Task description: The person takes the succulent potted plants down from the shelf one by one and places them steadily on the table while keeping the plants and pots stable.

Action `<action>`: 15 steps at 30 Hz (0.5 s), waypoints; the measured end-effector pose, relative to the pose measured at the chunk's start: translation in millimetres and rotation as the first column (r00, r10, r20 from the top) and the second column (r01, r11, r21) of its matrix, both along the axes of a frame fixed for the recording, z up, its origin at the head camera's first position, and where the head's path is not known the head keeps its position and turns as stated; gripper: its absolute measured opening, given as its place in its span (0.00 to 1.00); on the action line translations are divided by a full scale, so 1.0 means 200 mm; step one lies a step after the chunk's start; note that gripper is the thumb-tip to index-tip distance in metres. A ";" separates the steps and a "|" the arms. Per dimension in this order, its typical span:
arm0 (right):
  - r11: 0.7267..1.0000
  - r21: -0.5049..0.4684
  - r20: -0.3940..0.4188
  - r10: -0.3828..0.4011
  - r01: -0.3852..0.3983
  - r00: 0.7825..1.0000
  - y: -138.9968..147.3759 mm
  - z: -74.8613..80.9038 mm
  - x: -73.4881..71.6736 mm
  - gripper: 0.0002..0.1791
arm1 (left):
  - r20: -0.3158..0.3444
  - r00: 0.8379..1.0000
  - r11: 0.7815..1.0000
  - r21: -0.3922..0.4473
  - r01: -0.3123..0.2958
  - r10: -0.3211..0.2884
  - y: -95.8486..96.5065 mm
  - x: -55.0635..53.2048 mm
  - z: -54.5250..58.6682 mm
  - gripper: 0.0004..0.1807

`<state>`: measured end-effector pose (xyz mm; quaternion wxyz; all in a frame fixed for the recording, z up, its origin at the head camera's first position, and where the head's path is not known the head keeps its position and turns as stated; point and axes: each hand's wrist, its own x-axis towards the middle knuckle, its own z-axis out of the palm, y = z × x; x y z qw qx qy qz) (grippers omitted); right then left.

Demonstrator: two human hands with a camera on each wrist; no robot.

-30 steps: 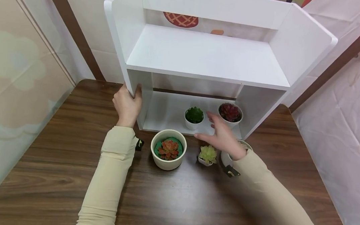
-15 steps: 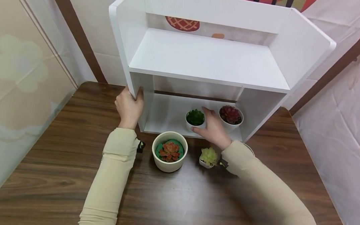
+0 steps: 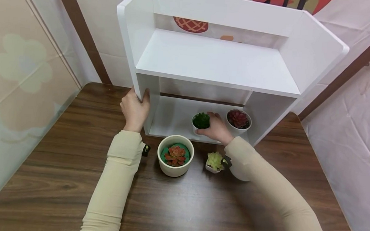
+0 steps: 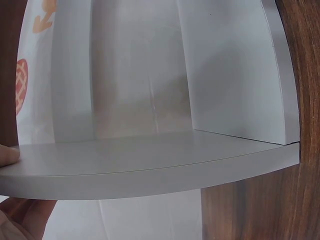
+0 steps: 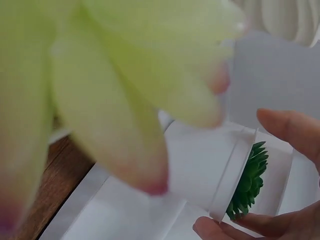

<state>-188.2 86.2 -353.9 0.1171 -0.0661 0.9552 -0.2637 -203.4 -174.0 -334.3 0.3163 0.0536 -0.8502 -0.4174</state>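
Observation:
My left hand (image 3: 135,108) grips the side panel of a white two-level shelf (image 3: 218,58), thumb on the inner face. In the left wrist view the thumb (image 4: 7,155) is over the panel's edge and fingers show below it. On the lower level, my right hand (image 3: 216,129) holds a small white pot with a dark green succulent (image 3: 201,120) around its rim. The right wrist view has this white pot (image 5: 200,165) tipped by the camera's angle, thumb and fingers on opposite sides of the rim. A red succulent in a white pot (image 3: 239,119) stands just right of the hand.
Before the shelf, on the brown wooden table (image 3: 52,165), stand a cream pot with an orange succulent (image 3: 175,155) and a small pale green succulent (image 3: 214,161) beside my right cuff. Another white pot (image 3: 240,173) is mostly hidden under the right sleeve. Fabric walls surround the table.
My right hand has moved left and inward from beside the red succulent and closed around the dark green succulent's pot. The left hand keeps its grip on the shelf. The head view has shifted slightly.

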 end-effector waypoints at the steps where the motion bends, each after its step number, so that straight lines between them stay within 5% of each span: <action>1: 1.000 0.002 0.006 -0.002 0.002 1.000 0.00 0.00 0.00 0.51 | -0.002 1.000 1.000 0.000 0.001 -0.001 0.00 0.00 0.00 0.17; 15: 0.999 0.044 0.040 -0.009 0.007 0.999 0.00 -0.01 -0.02 0.49 | -0.009 1.000 1.000 -0.002 0.011 -0.011 0.00 0.00 0.00 0.17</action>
